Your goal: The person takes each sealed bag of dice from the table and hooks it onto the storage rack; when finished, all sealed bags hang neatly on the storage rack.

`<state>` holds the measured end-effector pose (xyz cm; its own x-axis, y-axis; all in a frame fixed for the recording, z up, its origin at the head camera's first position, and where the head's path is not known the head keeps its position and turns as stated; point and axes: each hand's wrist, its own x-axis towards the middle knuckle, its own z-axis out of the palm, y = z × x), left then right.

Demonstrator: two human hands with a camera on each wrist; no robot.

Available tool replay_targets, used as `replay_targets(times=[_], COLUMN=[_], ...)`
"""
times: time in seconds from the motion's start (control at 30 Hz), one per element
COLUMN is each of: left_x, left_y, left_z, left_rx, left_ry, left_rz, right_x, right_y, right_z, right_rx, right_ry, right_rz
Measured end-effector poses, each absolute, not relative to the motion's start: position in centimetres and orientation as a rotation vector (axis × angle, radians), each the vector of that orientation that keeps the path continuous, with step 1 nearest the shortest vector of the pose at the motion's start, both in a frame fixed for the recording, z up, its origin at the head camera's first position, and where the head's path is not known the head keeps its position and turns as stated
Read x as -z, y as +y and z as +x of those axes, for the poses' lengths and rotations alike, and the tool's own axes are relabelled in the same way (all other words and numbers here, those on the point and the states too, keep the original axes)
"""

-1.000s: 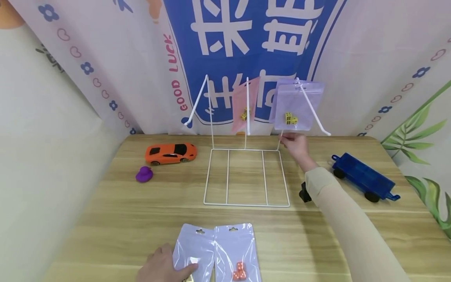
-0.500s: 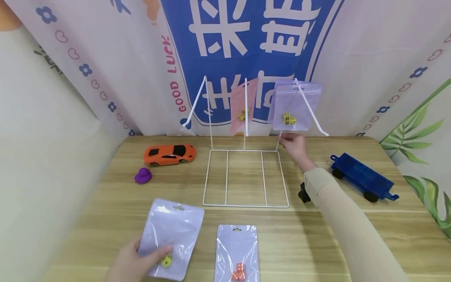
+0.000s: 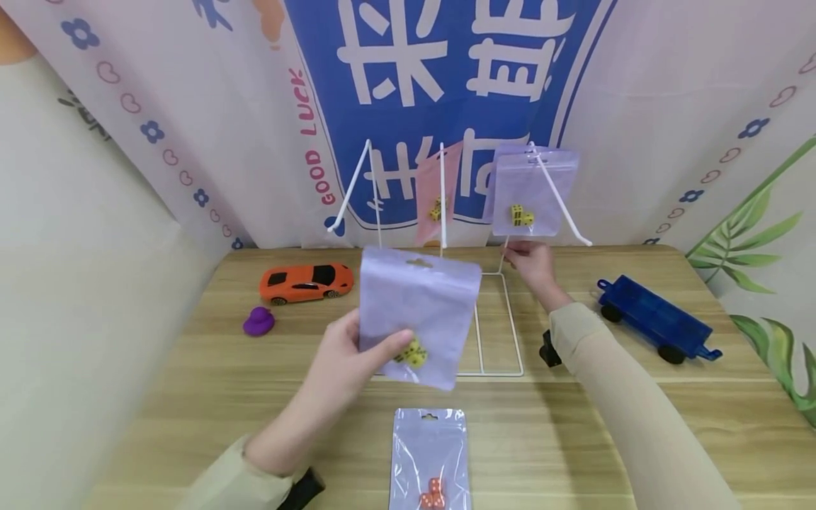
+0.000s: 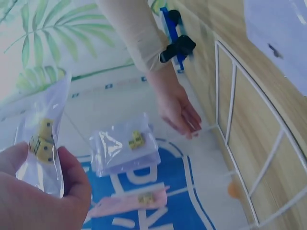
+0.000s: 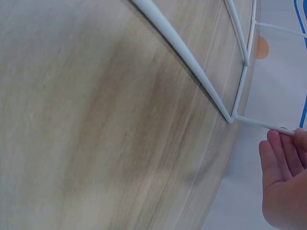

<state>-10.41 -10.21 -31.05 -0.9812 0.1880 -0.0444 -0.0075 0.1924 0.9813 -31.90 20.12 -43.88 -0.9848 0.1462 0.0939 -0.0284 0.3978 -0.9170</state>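
Observation:
A lilac zip bag (image 3: 417, 304) with yellow dice in it is pinched at its lower left by my left hand (image 3: 344, 361), raised in front of the white wire display rack (image 3: 515, 326). In the left wrist view, thumb and fingers press the bag (image 4: 45, 167) from both sides around the dice. My right hand (image 3: 534, 265) pinches the rack's right upright near its foot, as the right wrist view shows at the thin rod (image 5: 259, 123). Lilac bags with yellow dice (image 3: 538, 191) hang on the right hook, and a pink bag (image 3: 428, 191) hangs on the middle one.
Another lilac bag (image 3: 428, 453) with orange dice lies at the front of the table. An orange toy car (image 3: 306, 283) and a purple rubber duck (image 3: 258, 321) stand at left. A blue toy trailer (image 3: 656, 319) is at right. The left hook (image 3: 349, 188) carries no bag.
My left hand has lifted the lilac bag with yellow dice off the table, then carried it up and right to the rack's front. The right hand stays on the upright.

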Motion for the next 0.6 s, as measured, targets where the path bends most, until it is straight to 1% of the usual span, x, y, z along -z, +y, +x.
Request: replay_targets(times=[0.2, 0.6], left_x=[31.5, 32.2], left_y=[-8.2, -6.6], left_z=[-12.1, -13.4], left_rx=[-1.941, -2.031], left_ry=[2.288, 2.226], left_rz=[0.179, 0.136], right_x=[43.9, 43.7], right_y=[20.3, 20.3], right_z=[-31.9, -31.9], right_rx=[-1.638, -1.633], right_ry=[-2.498, -2.494], right_rz=[-0.115, -0.111])
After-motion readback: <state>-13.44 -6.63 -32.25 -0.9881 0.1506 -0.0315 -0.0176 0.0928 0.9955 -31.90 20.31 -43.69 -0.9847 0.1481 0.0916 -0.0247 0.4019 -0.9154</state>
